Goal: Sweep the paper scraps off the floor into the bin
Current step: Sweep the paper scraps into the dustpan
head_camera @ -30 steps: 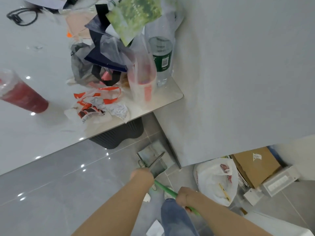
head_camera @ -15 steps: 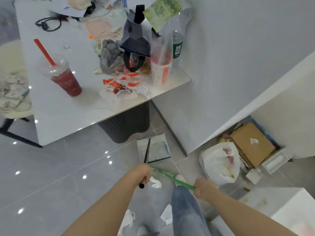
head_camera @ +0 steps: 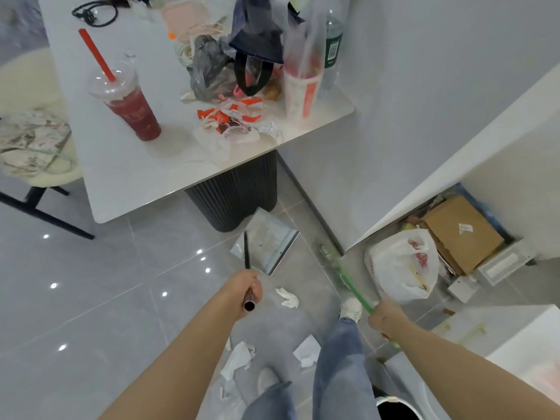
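My left hand (head_camera: 244, 287) grips the dark handle of a metal dustpan (head_camera: 266, 241), whose pan rests on the grey floor near the table's base. My right hand (head_camera: 383, 318) grips a green broom (head_camera: 351, 283); its blurred head lies on the floor by the wall corner. One crumpled white paper scrap (head_camera: 287, 297) lies between my hands. A second scrap (head_camera: 239, 357) and a third scrap (head_camera: 307, 353) lie by my feet. A black bin (head_camera: 397, 409) with a white rim shows at the bottom edge, beside my right leg.
A white table (head_camera: 121, 165) on a dark ribbed base (head_camera: 235, 195) carries a red drink (head_camera: 127, 98), bags and wrappers. A white plastic bag (head_camera: 400, 265), a cardboard box (head_camera: 460, 231) and small boxes fill the recess on the right. A chair (head_camera: 33, 147) stands left.
The view has pulled back, so more floor and scraps show. The dustpan has shifted right and away from my left hand; the broom has swung from in front of me toward the wall corner.
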`<state>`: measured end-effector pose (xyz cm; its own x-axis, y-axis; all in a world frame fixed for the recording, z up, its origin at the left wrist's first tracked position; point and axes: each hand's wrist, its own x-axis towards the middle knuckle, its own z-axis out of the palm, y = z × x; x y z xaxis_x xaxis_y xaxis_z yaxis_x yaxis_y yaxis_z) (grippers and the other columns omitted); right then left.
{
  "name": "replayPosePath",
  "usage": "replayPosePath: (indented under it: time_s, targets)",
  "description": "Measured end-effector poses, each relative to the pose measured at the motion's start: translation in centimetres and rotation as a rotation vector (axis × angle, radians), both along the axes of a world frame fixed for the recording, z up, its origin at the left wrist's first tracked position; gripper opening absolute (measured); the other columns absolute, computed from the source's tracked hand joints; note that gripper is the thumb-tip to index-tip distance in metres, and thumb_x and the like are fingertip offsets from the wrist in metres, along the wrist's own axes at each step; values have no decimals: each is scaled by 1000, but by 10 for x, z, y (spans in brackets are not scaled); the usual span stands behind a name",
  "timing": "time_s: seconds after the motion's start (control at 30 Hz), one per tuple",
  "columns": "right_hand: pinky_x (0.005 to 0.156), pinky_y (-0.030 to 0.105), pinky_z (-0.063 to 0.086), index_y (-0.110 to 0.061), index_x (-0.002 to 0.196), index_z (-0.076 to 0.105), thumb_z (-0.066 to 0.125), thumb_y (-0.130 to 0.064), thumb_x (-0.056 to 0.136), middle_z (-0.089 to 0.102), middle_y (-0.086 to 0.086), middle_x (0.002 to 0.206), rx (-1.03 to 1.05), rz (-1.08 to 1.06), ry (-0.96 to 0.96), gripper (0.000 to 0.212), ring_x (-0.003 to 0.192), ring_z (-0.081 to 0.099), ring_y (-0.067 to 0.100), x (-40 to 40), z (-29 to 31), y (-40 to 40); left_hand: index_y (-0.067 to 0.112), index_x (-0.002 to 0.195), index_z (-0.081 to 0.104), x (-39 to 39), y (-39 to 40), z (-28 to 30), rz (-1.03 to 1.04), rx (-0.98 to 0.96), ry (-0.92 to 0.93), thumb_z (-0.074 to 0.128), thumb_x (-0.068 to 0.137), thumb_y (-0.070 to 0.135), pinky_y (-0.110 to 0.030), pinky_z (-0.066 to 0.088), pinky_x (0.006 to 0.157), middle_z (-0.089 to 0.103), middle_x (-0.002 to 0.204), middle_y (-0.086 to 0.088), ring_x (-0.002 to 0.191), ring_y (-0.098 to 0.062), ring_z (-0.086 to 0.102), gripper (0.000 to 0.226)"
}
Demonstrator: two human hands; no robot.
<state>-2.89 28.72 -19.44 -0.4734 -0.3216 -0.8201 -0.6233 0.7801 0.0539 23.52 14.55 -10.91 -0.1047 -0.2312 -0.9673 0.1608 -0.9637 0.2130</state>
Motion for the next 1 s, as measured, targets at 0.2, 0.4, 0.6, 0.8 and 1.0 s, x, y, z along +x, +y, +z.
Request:
replayPosePath:
  time_s: [0.2, 0.4, 0.6, 0.8, 1.0]
  targets:
    - [61, 26, 52, -15, 67, 44, 47, -13, 92, 51, 3, 75, 49, -33, -124, 26, 72, 52, 20, 36, -36, 33, 17, 61, 28, 35, 26, -14, 160, 14, 176, 34, 100, 10, -6, 27, 25, 33, 32, 4, 20, -4, 32, 40]
    - [53, 16, 43, -7, 102, 64, 42, -9, 92, 43, -2, 64, 95, 13, -107, 25, 51, 42, 9, 42, -10, 36, 18, 62, 30, 69, 51, -23, 296, 157, 359, 35, 101, 19, -10, 29, 26, 35, 36, 3, 23, -6, 35, 39]
    - [88, 26, 50, -12, 133, 51, 47, -15, 86, 61, 4, 119, 43, 277, 8, 48, 100, 59, 19, 49, -2, 22, 19, 64, 31, 81, 57, -33, 372, 157, 424, 36, 102, 24, -12, 33, 27, 35, 37, 4, 24, -5, 37, 39]
    - [79, 28, 47, -9, 125, 53, 43, -13, 87, 60, 7, 122, 122, 401, -43, 39, 110, 60, 24, 84, -26, 46, 17, 64, 35, 81, 72, -38, 374, 165, 441, 36, 102, 25, -11, 32, 27, 36, 39, 5, 25, -4, 37, 38]
    - [95, 32, 50, -9, 123, 59, 47, -21, 89, 61, 4, 122, 172, 439, -62, 38, 115, 59, 24, 69, -23, 89, 18, 64, 34, 73, 79, -33, 429, 195, 473, 36, 102, 24, -13, 36, 28, 38, 38, 3, 25, -6, 39, 38]
